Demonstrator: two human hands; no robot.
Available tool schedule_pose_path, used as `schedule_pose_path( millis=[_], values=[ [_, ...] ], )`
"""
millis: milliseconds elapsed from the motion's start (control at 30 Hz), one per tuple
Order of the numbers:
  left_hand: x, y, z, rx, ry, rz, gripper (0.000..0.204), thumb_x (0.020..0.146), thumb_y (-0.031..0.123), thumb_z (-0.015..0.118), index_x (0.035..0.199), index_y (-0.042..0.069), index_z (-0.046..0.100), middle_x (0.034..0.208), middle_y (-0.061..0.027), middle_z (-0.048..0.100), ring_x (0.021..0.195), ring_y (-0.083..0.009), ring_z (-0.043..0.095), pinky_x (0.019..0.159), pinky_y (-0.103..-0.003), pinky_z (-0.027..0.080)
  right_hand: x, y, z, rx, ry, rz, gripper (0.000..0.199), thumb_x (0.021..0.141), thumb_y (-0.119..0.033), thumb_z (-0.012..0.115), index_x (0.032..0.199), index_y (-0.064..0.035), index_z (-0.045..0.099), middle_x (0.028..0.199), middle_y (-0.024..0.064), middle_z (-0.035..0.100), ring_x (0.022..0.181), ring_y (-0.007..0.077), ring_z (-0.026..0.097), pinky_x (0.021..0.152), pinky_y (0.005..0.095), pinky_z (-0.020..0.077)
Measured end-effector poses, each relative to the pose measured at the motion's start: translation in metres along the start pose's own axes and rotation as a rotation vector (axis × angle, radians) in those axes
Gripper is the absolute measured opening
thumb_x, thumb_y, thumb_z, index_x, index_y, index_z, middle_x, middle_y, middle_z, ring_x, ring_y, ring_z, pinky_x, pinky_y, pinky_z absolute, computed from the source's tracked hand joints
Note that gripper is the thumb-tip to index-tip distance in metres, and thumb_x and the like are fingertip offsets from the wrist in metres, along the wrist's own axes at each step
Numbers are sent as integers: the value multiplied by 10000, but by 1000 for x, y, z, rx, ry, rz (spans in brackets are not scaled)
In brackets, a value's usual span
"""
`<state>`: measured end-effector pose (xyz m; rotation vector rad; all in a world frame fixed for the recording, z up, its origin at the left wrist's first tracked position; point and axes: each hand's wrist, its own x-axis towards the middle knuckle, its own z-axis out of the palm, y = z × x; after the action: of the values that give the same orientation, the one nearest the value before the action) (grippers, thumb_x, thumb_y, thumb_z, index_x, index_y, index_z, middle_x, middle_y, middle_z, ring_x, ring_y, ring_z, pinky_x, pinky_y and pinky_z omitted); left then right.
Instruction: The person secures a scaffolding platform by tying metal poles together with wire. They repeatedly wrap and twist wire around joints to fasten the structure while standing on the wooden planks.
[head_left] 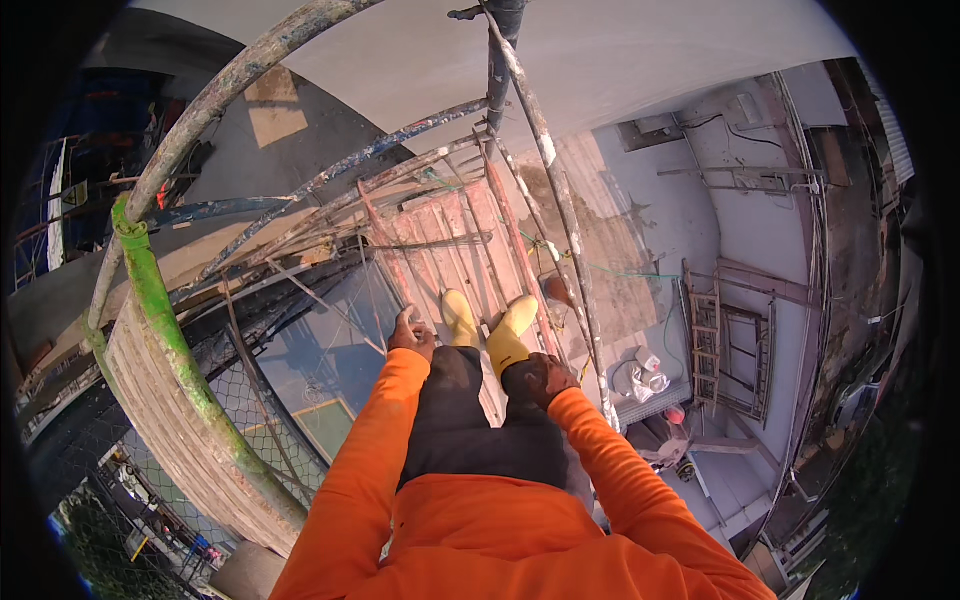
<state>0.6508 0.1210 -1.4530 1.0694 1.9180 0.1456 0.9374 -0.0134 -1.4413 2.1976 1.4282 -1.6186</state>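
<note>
Right hand [540, 380] fingers curl out of sight over the knee, grip unclear. Left hand [412, 333] shows only its back, fingers hidden. Boots [487, 325] partly covered by the legs. Pale sacks [640, 372] far below too small to identify. Scaffold pole [505, 45] cut off at the top edge.

A building site, seen from high on a scaffold. Paint-spattered steel scaffold tubes [545, 150] rise around a reddish plank platform [450, 240]. Beside the platform stands a freshly plastered grey wall [620, 50]; far below it lie a wooden ladder [705, 340] and white sacks [640, 378].
</note>
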Motion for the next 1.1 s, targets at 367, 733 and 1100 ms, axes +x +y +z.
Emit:
schedule_pose_path(
  millis=[367, 733, 1100],
  values=[
    [-87, -182, 103, -431, -119, -384, 463, 895, 133, 716, 1334, 58, 588, 841, -97, 706, 614, -154, 681, 584, -320, 563, 411, 6, 147, -602, -52, -84, 284, 927, -136, 557, 1194, -96, 644, 1299, 139, 599, 1244, 328, 579, 1023, 435, 507],
    [-116, -219, 116, -160, 67, -208, 456, 834, 159, 792, 1250, 43, 646, 763, -61, 697, 650, -183, 680, 623, -305, 551, 561, 31, 259, -762, 197, -416, 328, 925, -239, 562, 1239, -144, 580, 1208, 86, 666, 1182, 291, 589, 1026, 488, 426],
    [-88, -185, 102, -685, -158, -531, 820, 847, 298, 832, 1494, 62, 387, 1118, -91, 675, 870, -216, 708, 720, -389, 594, 172, -38, 138, -61, 27, -236, 322, 891, -247, 593, 1154, -63, 566, 1085, 249, 680, 1013, 466, 646, 915, 531, 501]
  ],
)
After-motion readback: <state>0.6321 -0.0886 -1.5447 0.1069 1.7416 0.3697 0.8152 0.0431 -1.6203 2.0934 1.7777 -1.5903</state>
